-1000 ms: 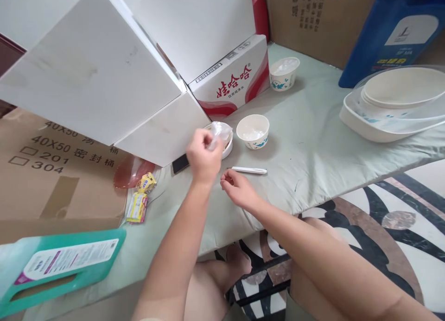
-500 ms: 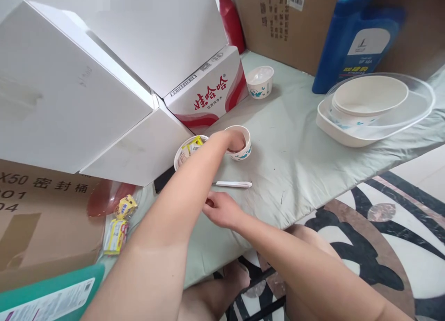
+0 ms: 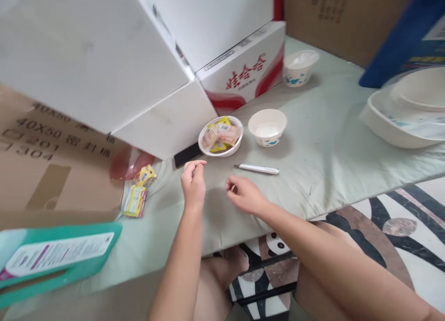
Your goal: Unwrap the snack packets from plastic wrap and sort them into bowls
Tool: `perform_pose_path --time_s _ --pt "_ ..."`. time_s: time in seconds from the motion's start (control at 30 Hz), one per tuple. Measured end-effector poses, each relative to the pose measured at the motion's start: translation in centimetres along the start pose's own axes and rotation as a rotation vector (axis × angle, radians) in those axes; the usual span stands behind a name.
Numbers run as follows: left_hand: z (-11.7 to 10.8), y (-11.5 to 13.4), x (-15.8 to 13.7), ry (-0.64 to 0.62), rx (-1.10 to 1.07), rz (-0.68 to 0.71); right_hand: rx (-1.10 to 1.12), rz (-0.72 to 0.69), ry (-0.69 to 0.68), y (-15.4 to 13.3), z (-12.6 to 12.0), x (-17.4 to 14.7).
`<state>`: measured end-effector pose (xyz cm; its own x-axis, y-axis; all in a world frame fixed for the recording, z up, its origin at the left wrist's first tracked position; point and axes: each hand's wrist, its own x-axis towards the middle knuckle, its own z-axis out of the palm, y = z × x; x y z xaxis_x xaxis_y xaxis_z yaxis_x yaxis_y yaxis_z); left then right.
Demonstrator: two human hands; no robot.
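Note:
My left hand (image 3: 193, 184) is raised above the cloth in front of the bowl of snack packets (image 3: 220, 136). Its fingers are curled in, the index finger a little straighter, and nothing shows in them. My right hand (image 3: 244, 193) is close by, loosely closed, with a small gap between thumb and fingers and nothing seen inside. Just beyond it lies a white utility knife (image 3: 259, 168), untouched. Behind the knife stands a white paper bowl (image 3: 267, 126) with a blue-green pattern, beside the packet bowl. Neither hand touches a bowl.
White cartons (image 3: 250, 71) rise at the back left. A second patterned bowl (image 3: 299, 71) stands near them. Stacked white containers (image 3: 399, 122) and a blue jug (image 3: 399, 43) are at the right. Snack packets (image 3: 135, 200) and a green container (image 3: 97, 254) lie left.
My left hand has come out of the patterned bowl and back toward me, beside my right hand. The view has swung left, so things appear further right.

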<state>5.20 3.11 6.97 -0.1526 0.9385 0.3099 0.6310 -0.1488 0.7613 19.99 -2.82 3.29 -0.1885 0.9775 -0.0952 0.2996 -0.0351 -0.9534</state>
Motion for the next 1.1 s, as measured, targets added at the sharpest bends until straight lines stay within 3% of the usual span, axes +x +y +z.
perform_pose_path --time_s 0.17,0.4,0.5,0.63,0.73,0.83,0.97,1.1 --pt "-3.6 -5.7 -3.0 0.094 -0.184 -0.207 -0.118 -0.074 -0.01 0.8 1.8 -0.6" --pt "-8.5 -9.3 -3.6 0.282 -0.629 -0.566 -0.184 -0.149 0.003 0.7 5.3 -0.1" --pt "-9.9 -9.8 -3.0 0.319 -0.881 -0.663 -0.217 -0.159 -0.03 -0.8 8.5 2.8" --pt "-11.6 -10.5 -2.2 0.53 -1.237 -0.826 -0.245 -0.193 -0.07 -4.8 15.1 10.0" --pt "-12.3 -11.2 -1.7 0.629 -1.45 -1.055 -0.155 -0.033 -0.068 -8.0 20.6 16.3" --pt "-12.6 -11.7 -1.3 0.595 -1.56 -1.133 -0.246 0.055 -0.038 -10.2 24.8 20.7" --pt "-12.8 -12.1 -1.0 0.542 -1.582 -1.16 -0.378 0.026 0.063 -11.2 26.9 22.2" --pt "-13.3 -12.5 -0.8 0.505 -1.622 -1.186 -0.695 -0.355 0.109 -11.8 26.3 22.3"
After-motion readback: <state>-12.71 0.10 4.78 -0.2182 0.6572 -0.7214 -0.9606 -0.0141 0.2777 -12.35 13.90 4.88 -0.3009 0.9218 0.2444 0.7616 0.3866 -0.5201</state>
